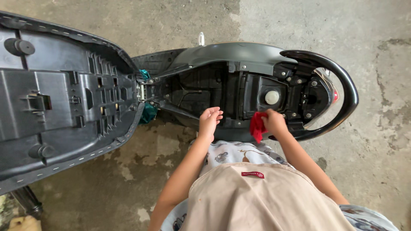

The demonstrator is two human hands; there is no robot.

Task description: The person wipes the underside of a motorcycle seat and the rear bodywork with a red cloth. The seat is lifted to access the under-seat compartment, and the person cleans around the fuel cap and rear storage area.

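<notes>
I stand beside a black scooter (239, 53) whose seat (55, 102) is flipped up and open to the left, showing its ribbed underside. My right hand (274, 122) grips a red cloth (257, 126) against the near rim of the under-seat compartment, just below the white fuel cap (272, 97). Fingers loosely curled, my left hand (209, 119) rests on the near edge of the storage bin (201, 92) and holds nothing.
A curved black grab rail (342, 77) wraps the scooter's tail on the right. A teal cloth (148, 112) sits by the seat hinge. Stained concrete floor (376, 141) surrounds the scooter. My beige apron (257, 196) fills the lower frame.
</notes>
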